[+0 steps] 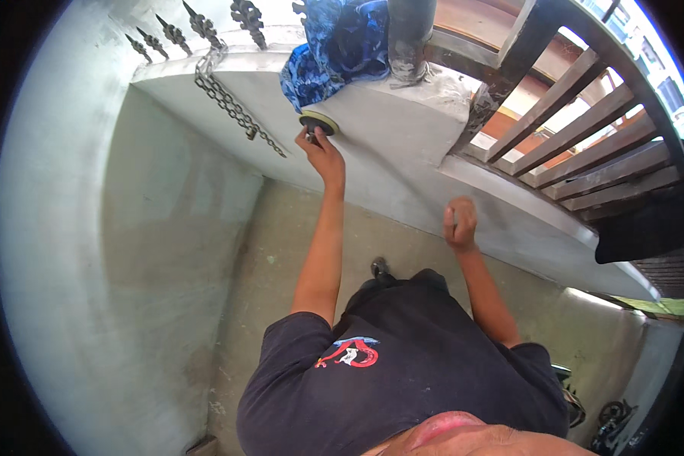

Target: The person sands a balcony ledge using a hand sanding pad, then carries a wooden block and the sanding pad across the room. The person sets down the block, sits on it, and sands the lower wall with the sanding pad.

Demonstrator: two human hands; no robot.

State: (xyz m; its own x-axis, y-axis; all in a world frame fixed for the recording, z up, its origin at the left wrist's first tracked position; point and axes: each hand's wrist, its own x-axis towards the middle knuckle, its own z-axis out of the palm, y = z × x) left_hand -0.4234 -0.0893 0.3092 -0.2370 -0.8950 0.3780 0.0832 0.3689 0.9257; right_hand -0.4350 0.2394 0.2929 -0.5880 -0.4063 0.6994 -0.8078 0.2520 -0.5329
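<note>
While gripped (left hand (321,149)): round disc (317,121) w/ ledge (387,144).

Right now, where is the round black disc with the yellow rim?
In the head view, the round black disc with the yellow rim lies on the grey concrete ledge, under the left hand's fingertips, beside the blue cloth.

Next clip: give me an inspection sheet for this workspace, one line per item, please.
Surface: grey concrete ledge, top of a low wall, dusty.
Job's things: round disc pad with yellowish rim, lying on the ledge.
Clutter: blue patterned cloth heaped on the ledge; metal chain draped across it.
Hands: left hand grips the disc pad; right hand closed in a fist against the wall face, contents cannot be told.
Cables: nothing seen.
Surroundings: spiked iron fence, dark post, wooden slatted railing, concrete floor.
</note>
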